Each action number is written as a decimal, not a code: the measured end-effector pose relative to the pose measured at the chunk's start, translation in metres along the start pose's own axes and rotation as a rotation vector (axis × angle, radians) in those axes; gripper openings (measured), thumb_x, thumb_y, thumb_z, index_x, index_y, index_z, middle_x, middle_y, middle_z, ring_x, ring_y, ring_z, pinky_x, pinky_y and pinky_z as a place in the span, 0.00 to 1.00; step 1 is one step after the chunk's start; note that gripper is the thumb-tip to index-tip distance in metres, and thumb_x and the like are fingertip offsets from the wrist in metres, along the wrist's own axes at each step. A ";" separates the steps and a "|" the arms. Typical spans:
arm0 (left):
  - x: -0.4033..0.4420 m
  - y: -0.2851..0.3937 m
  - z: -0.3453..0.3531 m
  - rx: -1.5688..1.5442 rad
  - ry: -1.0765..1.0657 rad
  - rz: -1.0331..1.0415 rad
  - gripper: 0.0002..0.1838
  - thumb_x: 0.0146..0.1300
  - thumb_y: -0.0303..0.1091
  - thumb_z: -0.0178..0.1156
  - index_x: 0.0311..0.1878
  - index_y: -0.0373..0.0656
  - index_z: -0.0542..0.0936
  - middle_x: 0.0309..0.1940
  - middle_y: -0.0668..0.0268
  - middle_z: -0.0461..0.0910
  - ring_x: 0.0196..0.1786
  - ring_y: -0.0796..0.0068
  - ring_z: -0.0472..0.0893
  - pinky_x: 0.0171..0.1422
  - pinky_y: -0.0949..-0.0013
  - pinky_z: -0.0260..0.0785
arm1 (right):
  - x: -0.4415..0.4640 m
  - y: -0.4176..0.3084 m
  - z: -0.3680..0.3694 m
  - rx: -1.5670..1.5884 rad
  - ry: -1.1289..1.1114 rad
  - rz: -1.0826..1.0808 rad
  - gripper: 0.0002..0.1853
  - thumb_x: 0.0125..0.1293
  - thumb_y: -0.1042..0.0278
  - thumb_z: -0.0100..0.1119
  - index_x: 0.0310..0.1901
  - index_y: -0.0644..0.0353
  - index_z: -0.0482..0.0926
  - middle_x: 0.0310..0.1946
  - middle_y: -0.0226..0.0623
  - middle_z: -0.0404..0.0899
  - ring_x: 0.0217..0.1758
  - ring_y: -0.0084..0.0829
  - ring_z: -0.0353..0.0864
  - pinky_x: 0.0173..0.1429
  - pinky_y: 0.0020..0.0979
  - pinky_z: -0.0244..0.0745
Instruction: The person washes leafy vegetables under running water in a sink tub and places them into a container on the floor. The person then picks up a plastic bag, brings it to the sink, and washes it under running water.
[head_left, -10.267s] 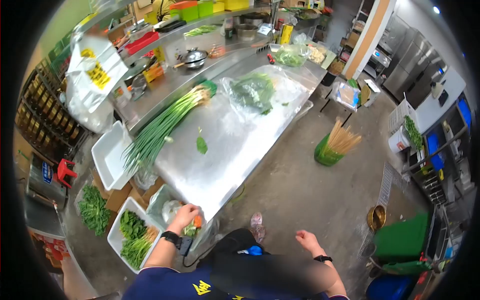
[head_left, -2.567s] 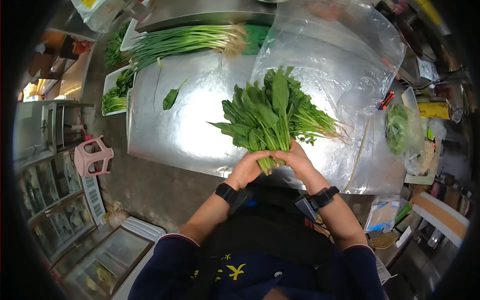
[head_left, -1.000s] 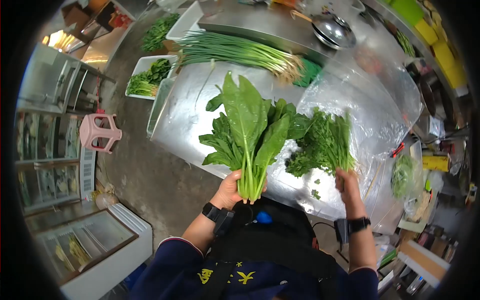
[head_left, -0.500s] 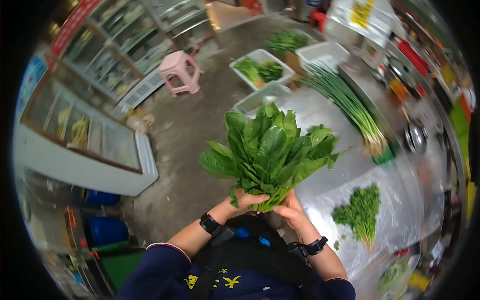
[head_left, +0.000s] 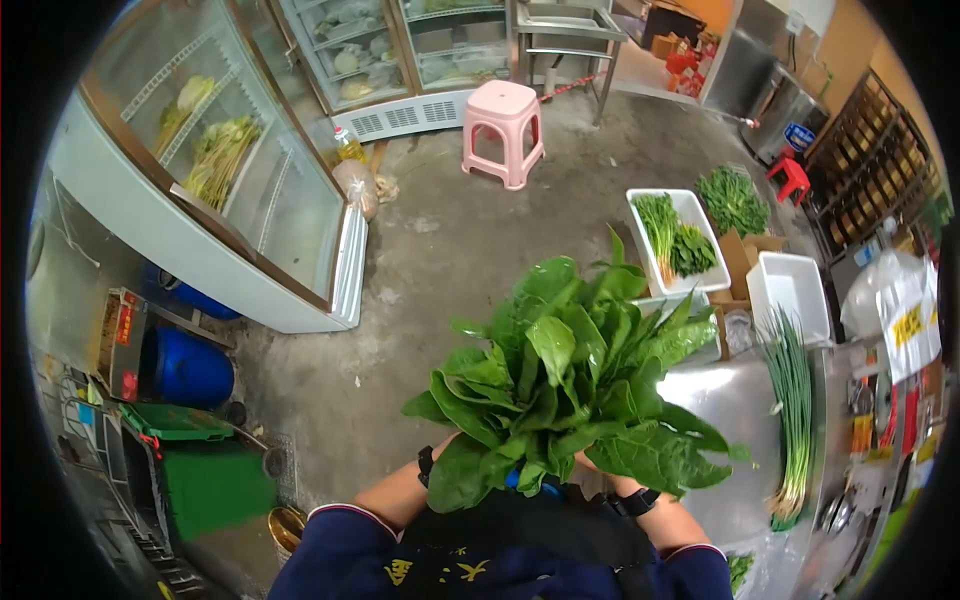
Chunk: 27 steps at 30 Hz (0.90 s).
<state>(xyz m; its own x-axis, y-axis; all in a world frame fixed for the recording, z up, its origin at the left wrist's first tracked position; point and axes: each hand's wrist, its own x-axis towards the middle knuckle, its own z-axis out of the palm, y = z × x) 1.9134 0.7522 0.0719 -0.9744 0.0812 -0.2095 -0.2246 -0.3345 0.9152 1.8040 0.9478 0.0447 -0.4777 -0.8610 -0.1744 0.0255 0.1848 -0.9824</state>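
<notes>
A big bunch of broad-leaved greens [head_left: 570, 370] is held up in front of my body, its wet leaves fanned out. My left hand [head_left: 446, 446] and my right hand [head_left: 593, 468] are at its base, closed around the stems. Leaves cover nearly all my fingers. To the right is the steel table [head_left: 700, 392], where a long bundle of spring onions [head_left: 793, 425] lies. Part of a leafy herb bunch [head_left: 740, 570] shows at the bottom edge.
Past the table stand a white crate with greens [head_left: 632, 215] and another white crate [head_left: 770, 290]. A pink stool [head_left: 503, 120] is on the floor ahead. Glass-door fridges [head_left: 270, 290] line the left side, near a blue barrel [head_left: 190, 367] and a green bin [head_left: 215, 490].
My view has swung left, away from the table. The greens are now nearer the camera and hide my fingers, which showed around the stems before.
</notes>
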 end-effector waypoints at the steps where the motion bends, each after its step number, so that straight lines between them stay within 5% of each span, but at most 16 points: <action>1: 0.006 0.013 -0.015 -0.072 0.008 -0.030 0.21 0.58 0.30 0.55 0.55 0.38 0.68 0.51 0.62 0.72 0.51 0.73 0.72 0.54 0.69 0.65 | 0.015 -0.005 -0.007 0.036 0.006 0.020 0.27 0.55 0.65 0.62 0.55 0.65 0.67 0.51 0.37 0.72 0.53 0.28 0.70 0.55 0.30 0.68; 10: 0.128 0.102 -0.098 -0.296 0.021 -0.168 0.20 0.62 0.29 0.50 0.58 0.39 0.65 0.55 0.61 0.69 0.55 0.72 0.70 0.59 0.69 0.63 | 0.159 -0.008 -0.082 0.152 0.145 0.072 0.28 0.56 0.65 0.61 0.57 0.65 0.66 0.51 0.36 0.72 0.53 0.26 0.70 0.56 0.29 0.67; 14: 0.219 0.136 -0.110 -0.260 0.189 -0.423 0.20 0.64 0.28 0.48 0.60 0.39 0.64 0.57 0.61 0.67 0.57 0.71 0.69 0.61 0.69 0.62 | 0.235 0.011 -0.141 0.166 0.165 0.040 0.28 0.57 0.65 0.61 0.57 0.65 0.66 0.51 0.35 0.72 0.54 0.26 0.69 0.56 0.29 0.67; 15: 0.249 0.136 -0.121 -0.035 0.055 0.161 0.24 0.53 0.29 0.61 0.53 0.38 0.67 0.43 0.64 0.75 0.43 0.74 0.73 0.47 0.71 0.67 | 0.256 0.019 -0.158 0.147 0.155 0.020 0.28 0.57 0.65 0.61 0.57 0.65 0.66 0.51 0.35 0.72 0.54 0.25 0.69 0.56 0.29 0.67; 16: 0.279 0.135 -0.132 -0.017 0.057 0.164 0.24 0.53 0.29 0.61 0.53 0.38 0.67 0.43 0.64 0.75 0.43 0.74 0.73 0.47 0.71 0.67 | 0.279 0.027 -0.176 0.125 0.146 0.003 0.28 0.57 0.65 0.61 0.58 0.65 0.66 0.51 0.35 0.72 0.54 0.25 0.69 0.56 0.29 0.66; 18: 0.344 0.140 -0.156 0.658 0.094 0.541 0.25 0.51 0.31 0.62 0.53 0.37 0.67 0.42 0.64 0.75 0.42 0.74 0.74 0.47 0.69 0.68 | 0.326 0.037 -0.214 0.040 0.111 -0.035 0.28 0.57 0.65 0.60 0.58 0.65 0.66 0.52 0.35 0.72 0.54 0.25 0.69 0.56 0.29 0.66; 20: 0.409 0.136 -0.191 0.690 0.078 0.339 0.27 0.49 0.34 0.64 0.53 0.37 0.68 0.43 0.63 0.75 0.43 0.74 0.74 0.47 0.68 0.68 | 0.375 0.022 -0.251 0.072 0.071 -0.034 0.28 0.58 0.64 0.60 0.58 0.65 0.65 0.52 0.34 0.72 0.54 0.25 0.69 0.56 0.29 0.66; 21: 0.440 0.141 -0.203 0.596 0.088 0.232 0.27 0.48 0.35 0.65 0.51 0.37 0.70 0.42 0.64 0.76 0.43 0.74 0.75 0.47 0.68 0.68 | 0.395 0.011 -0.268 0.340 0.088 0.077 0.27 0.58 0.64 0.60 0.56 0.66 0.66 0.50 0.35 0.73 0.52 0.25 0.70 0.54 0.29 0.68; 22: 0.465 0.148 -0.210 0.485 0.112 0.131 0.27 0.46 0.36 0.66 0.50 0.37 0.71 0.42 0.64 0.76 0.44 0.73 0.75 0.47 0.67 0.68 | 0.424 -0.040 -0.279 0.418 0.124 -0.143 0.25 0.58 0.63 0.60 0.54 0.66 0.68 0.48 0.35 0.73 0.50 0.27 0.71 0.53 0.30 0.68; 26: 0.556 0.201 -0.240 0.317 0.210 0.209 0.20 0.46 0.31 0.65 0.44 0.36 0.74 0.38 0.64 0.78 0.40 0.73 0.76 0.44 0.68 0.69 | 0.511 -0.088 -0.341 0.504 0.158 -0.064 0.30 0.57 0.58 0.61 0.57 0.65 0.64 0.51 0.38 0.70 0.52 0.29 0.70 0.52 0.32 0.69; 27: 0.576 0.207 -0.249 0.182 0.199 0.227 0.18 0.48 0.29 0.63 0.43 0.36 0.74 0.35 0.65 0.77 0.36 0.75 0.76 0.37 0.70 0.71 | 0.532 -0.096 -0.355 0.564 0.136 -0.032 0.31 0.57 0.59 0.61 0.58 0.65 0.62 0.51 0.38 0.70 0.52 0.30 0.70 0.53 0.33 0.68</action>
<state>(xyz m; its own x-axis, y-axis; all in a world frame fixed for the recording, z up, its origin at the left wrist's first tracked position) 1.3042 0.4961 0.0546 -0.9851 -0.1671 -0.0400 -0.0149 -0.1491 0.9887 1.2363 0.6405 0.0695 -0.5936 -0.7864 -0.1710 0.4556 -0.1533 -0.8769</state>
